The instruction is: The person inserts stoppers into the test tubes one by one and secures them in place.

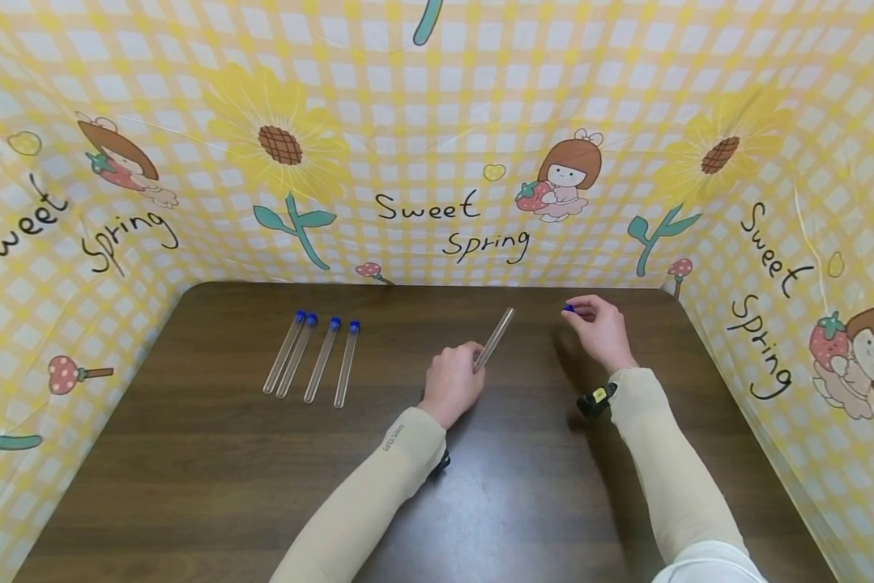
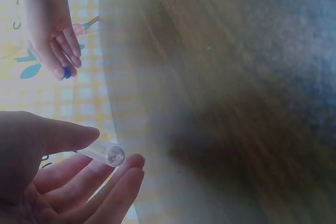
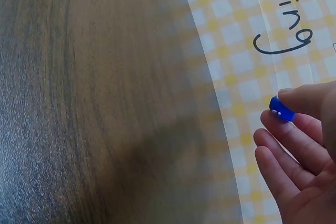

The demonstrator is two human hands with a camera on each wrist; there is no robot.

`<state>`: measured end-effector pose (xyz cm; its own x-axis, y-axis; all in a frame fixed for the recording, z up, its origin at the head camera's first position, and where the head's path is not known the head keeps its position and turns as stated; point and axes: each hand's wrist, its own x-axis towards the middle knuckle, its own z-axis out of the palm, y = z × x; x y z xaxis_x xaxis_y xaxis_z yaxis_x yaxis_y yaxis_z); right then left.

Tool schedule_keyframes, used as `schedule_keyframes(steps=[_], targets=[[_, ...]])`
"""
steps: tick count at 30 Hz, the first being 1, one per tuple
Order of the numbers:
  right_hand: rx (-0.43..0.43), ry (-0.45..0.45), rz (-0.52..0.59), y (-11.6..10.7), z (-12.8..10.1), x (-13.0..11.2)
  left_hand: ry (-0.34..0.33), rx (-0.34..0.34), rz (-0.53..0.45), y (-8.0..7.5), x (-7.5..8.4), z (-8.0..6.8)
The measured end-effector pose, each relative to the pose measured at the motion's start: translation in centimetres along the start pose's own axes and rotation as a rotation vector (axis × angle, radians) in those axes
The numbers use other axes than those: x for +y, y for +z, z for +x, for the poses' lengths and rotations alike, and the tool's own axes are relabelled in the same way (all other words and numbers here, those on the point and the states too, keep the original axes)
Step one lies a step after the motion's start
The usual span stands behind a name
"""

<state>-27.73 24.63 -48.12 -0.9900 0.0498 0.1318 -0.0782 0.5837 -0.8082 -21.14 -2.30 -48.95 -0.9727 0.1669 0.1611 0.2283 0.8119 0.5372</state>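
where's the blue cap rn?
Head view: the blue cap is pinched in the right hand, above the table near its far right corner, just right of the open tube that the left hand holds.

Four capped tubes (image 1: 311, 356) lie side by side on the table (image 1: 189, 453).

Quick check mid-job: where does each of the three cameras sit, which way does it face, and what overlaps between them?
Head: worn on the head, facing forward and down at the table; shows both sleeved forearms, the left hand gripping the open tube, and four capped tubes.
Left wrist: looks past the left hand's fingers at the tube's mouth and across to the right hand.
Right wrist: looks along the fingers pinching the blue cap, over table and cloth.
Shared: all three views show the cap.
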Motion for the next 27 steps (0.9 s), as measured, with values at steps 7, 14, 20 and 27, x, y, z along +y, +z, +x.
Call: schedule_keyframes(steps=[7, 14, 20, 27], targets=[[-0.014, -0.004, 0.013, 0.0, 0.0, -0.3, -0.013, -0.012, -0.053, -0.2, -0.3, -0.2], [-0.008, -0.008, 0.022, 0.2, -0.1, -0.6, -0.028, -0.018, -0.078, -0.5, -0.4, -0.4], [-0.006, -0.021, 0.027, 0.4, -0.1, -0.8, -0.038, -0.031, -0.081, -0.7, -0.6, -0.6], [-0.011, -0.02, 0.052, 0.7, -0.2, -1.2, -0.037, -0.038, -0.07, -1.0, -0.7, -0.8]])
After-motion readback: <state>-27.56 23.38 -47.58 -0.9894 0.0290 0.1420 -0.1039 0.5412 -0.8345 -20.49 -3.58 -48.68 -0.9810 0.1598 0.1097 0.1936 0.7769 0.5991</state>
